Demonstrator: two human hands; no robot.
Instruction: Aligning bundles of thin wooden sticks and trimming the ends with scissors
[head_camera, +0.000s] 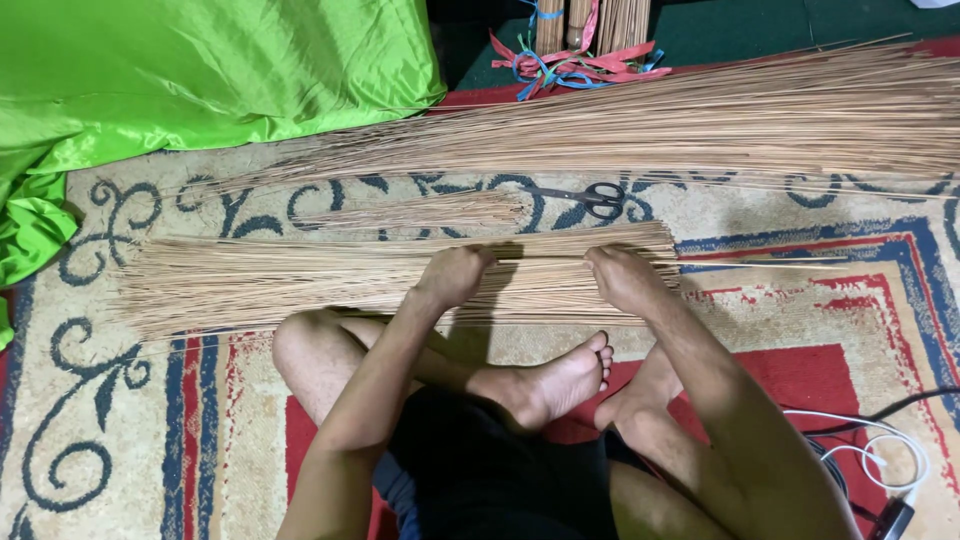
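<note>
Head view: we see a flat bundle of thin sticks (330, 280) lying on the carpet (120, 420), its long axis running left to right across the person's front, just beyond the crossed legs. Both hands press down on the bundle's right half. The left hand (455, 275) sits near the bundle's middle, fingers curled down onto the sticks, clenched-looking; we cannot tell if it pinches any. The right hand (622, 278) rests close to the bundle's right end, palm down, fingers bent over the sticks, gripping or pressing, not clear which. The hands are apart, with a stretch of sticks between them. The bundle's left end fans out well away from either hand; the left hand is the nearer one to it. Beyond the bundle lies a smaller sheaf (420, 212), scissors (585, 197) to the right of that, then a long pile of sticks (700, 125) farther off. A green cloth (180, 80) lies beyond the bundle's left end.
</note>
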